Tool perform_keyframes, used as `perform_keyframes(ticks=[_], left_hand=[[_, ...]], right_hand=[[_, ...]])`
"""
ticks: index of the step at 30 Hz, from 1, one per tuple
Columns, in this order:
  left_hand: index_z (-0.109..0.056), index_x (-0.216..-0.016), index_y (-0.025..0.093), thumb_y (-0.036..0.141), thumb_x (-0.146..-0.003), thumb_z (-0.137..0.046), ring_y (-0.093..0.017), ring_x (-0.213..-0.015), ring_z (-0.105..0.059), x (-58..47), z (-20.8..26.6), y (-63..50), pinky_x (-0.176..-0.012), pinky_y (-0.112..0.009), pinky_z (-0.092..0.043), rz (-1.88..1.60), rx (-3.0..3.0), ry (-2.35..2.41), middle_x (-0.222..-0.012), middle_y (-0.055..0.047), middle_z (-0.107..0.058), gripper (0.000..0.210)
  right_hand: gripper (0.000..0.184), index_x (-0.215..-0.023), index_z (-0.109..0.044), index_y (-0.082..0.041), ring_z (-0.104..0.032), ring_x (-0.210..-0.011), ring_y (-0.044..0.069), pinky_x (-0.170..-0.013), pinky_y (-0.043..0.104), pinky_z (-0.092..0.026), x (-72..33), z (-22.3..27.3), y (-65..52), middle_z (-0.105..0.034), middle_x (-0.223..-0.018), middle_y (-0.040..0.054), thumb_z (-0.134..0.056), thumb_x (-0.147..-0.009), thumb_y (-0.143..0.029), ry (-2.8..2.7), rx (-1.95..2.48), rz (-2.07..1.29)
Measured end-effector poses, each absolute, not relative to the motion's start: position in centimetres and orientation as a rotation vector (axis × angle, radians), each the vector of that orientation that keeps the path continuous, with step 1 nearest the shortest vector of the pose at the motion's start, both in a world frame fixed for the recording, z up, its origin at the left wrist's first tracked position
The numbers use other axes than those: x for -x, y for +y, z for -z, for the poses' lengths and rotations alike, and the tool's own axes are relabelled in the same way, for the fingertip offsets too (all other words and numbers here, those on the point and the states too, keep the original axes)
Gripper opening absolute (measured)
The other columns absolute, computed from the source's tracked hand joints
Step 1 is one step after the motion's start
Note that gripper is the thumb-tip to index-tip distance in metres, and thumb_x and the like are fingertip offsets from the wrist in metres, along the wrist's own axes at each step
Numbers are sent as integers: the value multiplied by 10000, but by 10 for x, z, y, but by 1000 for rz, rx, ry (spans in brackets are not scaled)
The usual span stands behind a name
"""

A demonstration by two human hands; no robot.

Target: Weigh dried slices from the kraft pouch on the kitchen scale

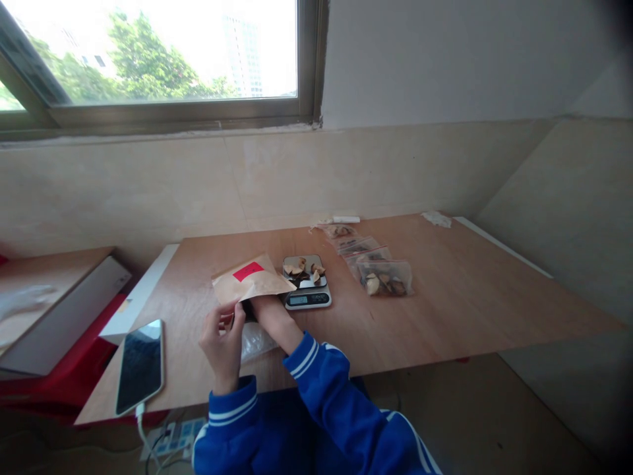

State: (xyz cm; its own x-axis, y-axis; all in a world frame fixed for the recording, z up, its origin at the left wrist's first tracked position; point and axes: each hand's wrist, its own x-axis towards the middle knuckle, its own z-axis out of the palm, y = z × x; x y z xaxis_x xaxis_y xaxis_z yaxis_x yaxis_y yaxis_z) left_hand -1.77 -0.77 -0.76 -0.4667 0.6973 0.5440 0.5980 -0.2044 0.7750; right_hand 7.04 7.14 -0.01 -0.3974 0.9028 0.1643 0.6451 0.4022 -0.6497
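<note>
A brown paper bag (253, 278) with a red label lies tilted over the table, its mouth toward me. My left hand (223, 343) pinches the bag's lower left edge. My right hand (267, 311) reaches into the bag's opening, fingers hidden inside. A clear plastic bag (255, 340) lies crumpled under my wrists. Just right of the paper bag stands a small digital scale (307, 282) carrying several dried slices on its tray.
Several clear packets of dried slices (384, 277) lie in a row behind and right of the scale. A phone (140, 365) on a white cable rests at the table's left front. A white box (64, 316) sits left, off the table.
</note>
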Motion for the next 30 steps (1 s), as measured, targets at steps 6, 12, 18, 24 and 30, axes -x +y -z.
perform_keyframes(ticks=[6,12,18,24,30], left_hand=[[-671,-836,180,451,-823,-607,-155,-655,-602,15,-3,-4,-622,-270,-457,-1774,-1540,1923,-785,-33,-680,279],[-685,-850,182,474,-821,-608,-167,-688,-608,15,-15,3,-634,-271,-452,-1786,-1505,1883,-789,-33,-686,303],[-695,-865,174,486,-801,-627,-171,-712,-604,13,-34,25,-642,-276,-464,-1896,-1345,1856,-796,-35,-686,326],[-707,-876,150,481,-793,-628,-179,-733,-611,18,-50,45,-683,-301,-479,-1976,-1273,1819,-797,-47,-690,350],[-717,-840,141,478,-732,-685,-163,-648,-588,31,-59,56,-628,-292,-467,-1986,-1073,1741,-717,-27,-665,355]], right_hand=[[333,-1174,-620,-113,-649,-1013,246,-913,356,-502,-102,-30,22,-677,-1112,148,-369,-956,-106,-2154,1256,-604],[241,-1130,-625,-238,-638,-1040,176,-941,310,-504,-147,-26,-6,-678,-1120,47,-471,-951,-286,-1564,988,-671],[275,-994,-656,-178,-667,-959,222,-872,370,-528,-217,26,24,-707,-1019,109,-596,-842,-398,-1054,1145,-755],[355,-912,-665,-136,-676,-902,240,-844,400,-526,-257,49,104,-714,-962,145,-674,-711,-428,-1011,1192,-735],[274,-837,-666,-127,-672,-820,217,-796,365,-523,-260,59,158,-716,-887,142,-627,-726,-375,-1162,1280,-679]])
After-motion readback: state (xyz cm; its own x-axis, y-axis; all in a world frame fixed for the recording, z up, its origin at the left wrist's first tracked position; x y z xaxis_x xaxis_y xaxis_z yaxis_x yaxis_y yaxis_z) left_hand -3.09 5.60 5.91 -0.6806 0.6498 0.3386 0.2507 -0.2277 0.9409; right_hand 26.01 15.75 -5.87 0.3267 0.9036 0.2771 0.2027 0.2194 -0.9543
